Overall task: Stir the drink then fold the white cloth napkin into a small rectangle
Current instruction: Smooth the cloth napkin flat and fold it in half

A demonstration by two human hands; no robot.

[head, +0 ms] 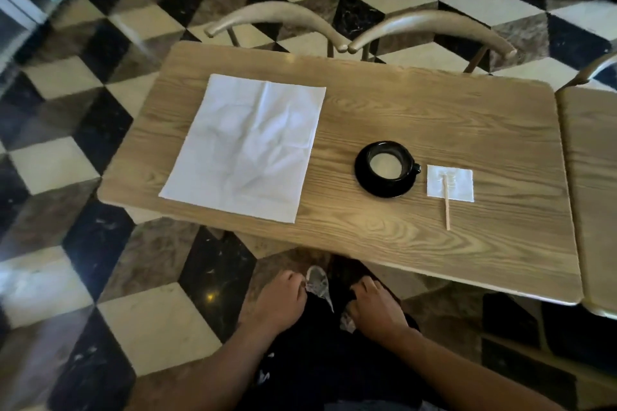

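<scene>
So, nothing started yet. White cloth napkin (245, 147) flat, unfolded, bench (434, 243) left side. Black cup (387, 165) with pale drink mid-bench, stir stick (446, 202) untouched on small paper square (450, 184) beside it. Left hand (277, 302), right hand (375, 307) below bench edge, apart, fingers curled, maybe pinching crumpled wrapper, can't tell. Both steps left.

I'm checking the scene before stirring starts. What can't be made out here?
- Drink level in the black cup: head view, dark walls shade it.
- Left hand and right hand: below the table edge, fingers curled; whether they grip anything is unclear.
- Second table: cut off by right edge.
</scene>
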